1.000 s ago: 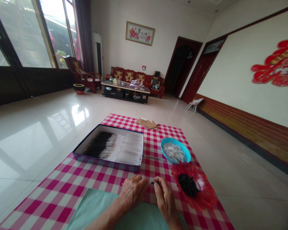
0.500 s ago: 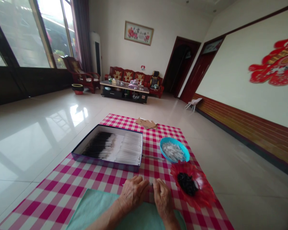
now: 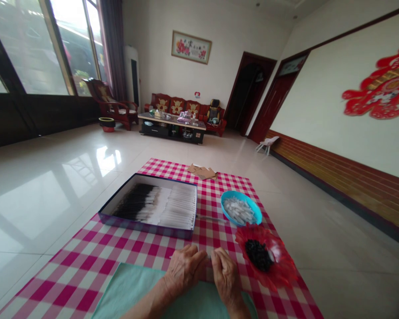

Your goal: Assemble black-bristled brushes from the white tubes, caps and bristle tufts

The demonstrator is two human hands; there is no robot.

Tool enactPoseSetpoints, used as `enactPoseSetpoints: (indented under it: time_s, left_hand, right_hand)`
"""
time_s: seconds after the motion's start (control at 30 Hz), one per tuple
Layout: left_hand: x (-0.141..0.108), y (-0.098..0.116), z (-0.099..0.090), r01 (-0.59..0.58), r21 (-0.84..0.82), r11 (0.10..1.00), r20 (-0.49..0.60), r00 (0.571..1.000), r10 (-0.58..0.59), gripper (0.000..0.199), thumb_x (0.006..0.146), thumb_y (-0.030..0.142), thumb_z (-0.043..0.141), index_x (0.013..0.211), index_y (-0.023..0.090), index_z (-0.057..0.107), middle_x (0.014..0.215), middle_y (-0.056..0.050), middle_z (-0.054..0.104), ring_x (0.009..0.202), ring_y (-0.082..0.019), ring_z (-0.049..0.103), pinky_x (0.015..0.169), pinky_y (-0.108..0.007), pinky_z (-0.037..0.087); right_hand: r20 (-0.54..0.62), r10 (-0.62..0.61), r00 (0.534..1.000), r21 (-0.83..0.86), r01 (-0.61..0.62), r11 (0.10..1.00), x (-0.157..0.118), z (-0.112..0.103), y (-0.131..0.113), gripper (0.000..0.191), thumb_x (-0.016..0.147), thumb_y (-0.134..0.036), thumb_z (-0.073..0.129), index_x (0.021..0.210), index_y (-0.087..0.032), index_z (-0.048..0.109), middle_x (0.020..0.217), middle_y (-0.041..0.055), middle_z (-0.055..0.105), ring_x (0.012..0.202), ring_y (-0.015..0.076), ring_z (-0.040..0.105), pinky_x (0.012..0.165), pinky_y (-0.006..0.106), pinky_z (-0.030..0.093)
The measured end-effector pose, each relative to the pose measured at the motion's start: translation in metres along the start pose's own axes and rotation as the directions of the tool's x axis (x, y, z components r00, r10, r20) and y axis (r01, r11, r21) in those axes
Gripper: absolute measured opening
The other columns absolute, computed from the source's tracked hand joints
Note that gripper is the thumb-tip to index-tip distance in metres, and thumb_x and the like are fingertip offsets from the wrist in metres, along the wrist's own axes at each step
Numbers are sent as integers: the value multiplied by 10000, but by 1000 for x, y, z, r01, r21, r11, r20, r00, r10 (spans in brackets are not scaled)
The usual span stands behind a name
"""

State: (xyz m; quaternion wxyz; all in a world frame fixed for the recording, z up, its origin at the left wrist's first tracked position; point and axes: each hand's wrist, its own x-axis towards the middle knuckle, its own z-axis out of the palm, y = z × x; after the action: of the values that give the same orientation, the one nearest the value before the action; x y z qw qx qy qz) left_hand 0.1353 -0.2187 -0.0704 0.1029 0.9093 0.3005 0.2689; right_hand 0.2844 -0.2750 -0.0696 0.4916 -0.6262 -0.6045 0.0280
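My left hand is closed around a thin pen-like stick, whose narrow end pokes out to the left. Close beside it, my right hand is closed too, its fingers pinching where the stick's other end reaches them; the fingertips hide that end. A green cloth lies beneath both hands. Beyond the left hand sits a shallow dark-blue box holding rows of black sticks with white ends and rows of whitish tubes. Right of my right hand, a red petal-edged bowl contains small black pieces.
A blue bowl of small translucent white pieces stands behind the red one. Another thin rod lies between box and blue bowl. Flat cardboard pieces rest at the far edge of the checked tablecloth.
Both hands stay in nearly the same closed pose over the cloth. The view has shifted very slightly; nothing else visibly differs.
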Motion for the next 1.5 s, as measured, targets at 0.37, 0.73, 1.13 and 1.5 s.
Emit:
enactPoseSetpoints:
  time_s: [0.37,0.73,1.13,1.5]
  left_hand:
    - [0,-2,0,3,-8,1000,-24,1000,-3,218,938,280,377,836,224,562,719,-3,534,653,-133,509,549,-244,310]
    - [0,-3,0,25,22,999,-11,1000,-25,238,939,301,377,794,224,549,701,1,537,642,-129,510,542,-242,302]
    - [-1,-5,-1,-15,-3,1000,-28,999,15,252,940,300,367,800,222,561,698,-4,528,643,-123,500,557,-232,325]
    - [0,-4,-2,-25,43,999,15,1000,24,212,934,291,394,807,226,551,711,3,538,648,-130,501,549,-240,302]
  right_hand:
    - [92,-36,995,63,30,998,-4,-3,5,185,922,-290,399,907,-221,570,877,50,627,833,202,623,743,280,506]
    - [73,-34,997,23,32,999,-5,3,6,221,932,-285,389,812,-216,561,757,39,612,721,181,606,665,279,491]
    - [-2,-117,993,-86,117,989,-6,6,11,347,945,-362,356,781,-213,623,747,66,677,740,201,651,705,319,524]
    - [88,-90,992,-94,99,991,-5,8,12,312,949,-308,348,732,-210,549,692,30,594,670,165,585,629,265,467]
